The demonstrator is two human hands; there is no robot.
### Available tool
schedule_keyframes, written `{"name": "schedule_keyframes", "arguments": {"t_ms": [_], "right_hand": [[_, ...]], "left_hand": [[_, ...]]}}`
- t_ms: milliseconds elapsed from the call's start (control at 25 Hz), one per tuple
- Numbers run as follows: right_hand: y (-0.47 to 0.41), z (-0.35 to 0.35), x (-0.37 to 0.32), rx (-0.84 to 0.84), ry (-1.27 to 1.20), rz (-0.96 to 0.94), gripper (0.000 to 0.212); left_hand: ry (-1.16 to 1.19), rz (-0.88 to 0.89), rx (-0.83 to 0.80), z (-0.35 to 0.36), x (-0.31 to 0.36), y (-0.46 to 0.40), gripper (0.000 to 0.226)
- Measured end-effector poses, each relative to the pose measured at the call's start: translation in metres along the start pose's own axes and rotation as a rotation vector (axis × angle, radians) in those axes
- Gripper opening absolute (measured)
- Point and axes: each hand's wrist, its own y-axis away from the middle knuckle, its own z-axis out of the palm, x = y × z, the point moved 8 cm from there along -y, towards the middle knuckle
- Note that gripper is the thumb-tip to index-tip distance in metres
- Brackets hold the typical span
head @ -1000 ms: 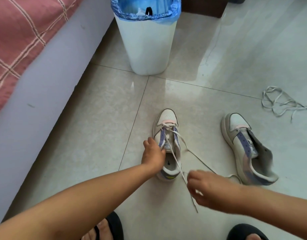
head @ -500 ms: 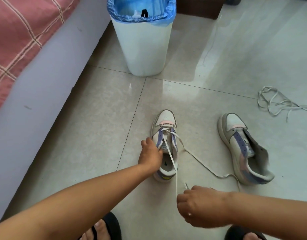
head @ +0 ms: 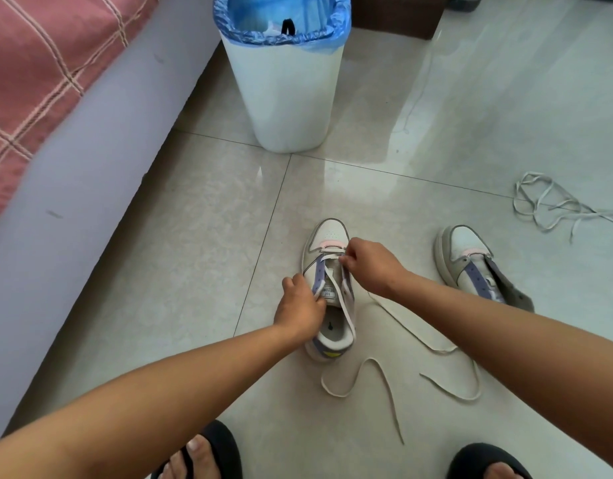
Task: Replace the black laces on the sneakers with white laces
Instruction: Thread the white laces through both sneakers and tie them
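Observation:
A white and lilac sneaker (head: 327,233) stands on the floor tiles in the middle, toe pointing away, with a white lace (head: 343,299) threaded through its lowest eyelets. My left hand (head: 299,307) grips the sneaker's left eyelet flap. My right hand (head: 372,264) pinches the lace at the right eyelets near the toe. Both loose lace ends trail over the floor toward me. A second sneaker (head: 470,267) without a lace lies to the right. Another white lace (head: 553,205) lies tangled at the far right.
A white bin (head: 287,95) with a blue liner stands behind the sneakers, something black inside it. A grey bed edge (head: 73,188) with a pink checked cover runs along the left. My feet in black sandals (head: 215,454) are at the bottom.
My right hand has let go of the lace end near my feet and moved forward to the eyelets by the toe. The lace end now lies slack on the floor.

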Motion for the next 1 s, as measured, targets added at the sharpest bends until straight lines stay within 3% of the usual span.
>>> {"name": "schedule_keyframes", "arguments": {"t_ms": [80,200,240,400,520,600,680,760,800,1000], "right_hand": [[-0.002,0.001,0.001,-0.053,-0.075,0.025,0.024],[0.008,0.015,0.010,-0.327,-0.603,0.178,0.028],[0.012,0.014,0.012,-0.360,-0.639,0.183,0.026],[0.007,-0.005,0.022,-0.209,-0.357,0.073,0.027],[0.005,-0.009,0.026,-0.200,-0.517,0.122,0.037],[0.005,-0.015,0.025,-0.184,-0.592,0.127,0.036],[0.004,-0.032,0.020,-0.075,-0.302,-0.017,0.027],[0.009,-0.044,0.007,0.020,0.069,-0.210,0.025],[0.011,-0.046,0.003,0.031,0.083,-0.260,0.024],[0.019,-0.049,0.012,-0.110,-0.515,-0.088,0.027]], "left_hand": [[-0.002,-0.004,-0.003,0.000,-0.001,0.000,0.039],[-0.024,-0.014,0.011,-0.004,-0.003,-0.001,0.037],[-0.027,-0.023,0.019,-0.007,-0.005,-0.003,0.036],[-0.068,-0.049,0.002,-0.018,-0.013,-0.009,0.036],[-0.159,0.001,-0.037,-0.028,-0.007,-0.012,0.042],[-0.298,0.181,0.051,-0.040,0.015,-0.014,0.045],[-0.355,0.329,0.090,-0.046,0.035,-0.013,0.047],[-0.284,0.368,0.083,-0.050,0.046,-0.015,0.045],[-0.228,0.401,0.082,-0.052,0.053,-0.017,0.040],[-0.088,0.510,-0.097,-0.054,0.086,-0.030,0.030]]}}
